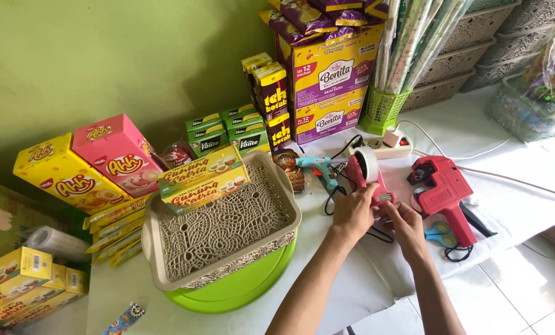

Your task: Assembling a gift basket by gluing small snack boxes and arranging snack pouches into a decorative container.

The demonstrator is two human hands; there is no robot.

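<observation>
Boxes line the green wall: yellow carton (54,174) and pink carton (119,152) at left, small green boxes (228,130) mid, tall purple-yellow cartons (330,77) behind. Green-yellow box (204,178) leans on the rim of a beige lattice basket (165,273) on a lime tray (240,288). Desk (513,161) also carries a blue glue gun (317,166), power strip (389,144), red price-label gun (448,192), scissors (438,234). Pink tape dispenser (367,177) sits at desk centre; left hand (353,214) fingers wrap its base, right hand (404,224) fingers pinch at its front edge.
</observation>
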